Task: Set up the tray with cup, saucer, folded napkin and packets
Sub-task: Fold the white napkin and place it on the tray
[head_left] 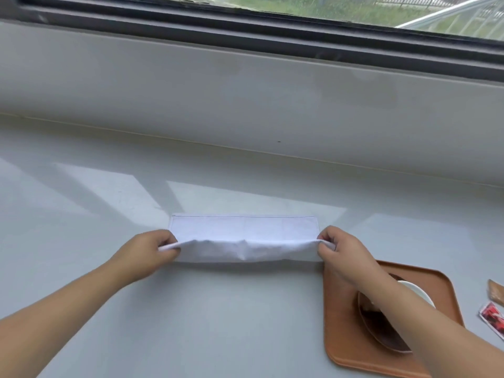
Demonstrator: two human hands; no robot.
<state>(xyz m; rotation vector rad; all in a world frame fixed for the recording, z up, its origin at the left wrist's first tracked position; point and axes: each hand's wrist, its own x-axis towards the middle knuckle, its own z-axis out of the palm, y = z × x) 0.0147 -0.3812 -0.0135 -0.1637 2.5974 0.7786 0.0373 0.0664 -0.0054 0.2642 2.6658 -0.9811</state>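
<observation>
Napkin (245, 236) was mid-fold on the counter, my left hand (152, 252) and right hand (343, 255) each pinching a near corner; cup (417, 293) and saucer (381, 331) already sat on tray (341, 336), packets (493, 317) lay beside it, unplaced

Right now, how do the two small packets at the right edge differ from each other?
The red printed packet is bright, with a pale border, while the plain tan packet is dull brown and unprinted as far as shows. The red packet lies nearer the person; the tan packet lies farther back. Both are cut off by the picture's edge, and both rest on the grey counter, outside the orange-brown tray.
</observation>
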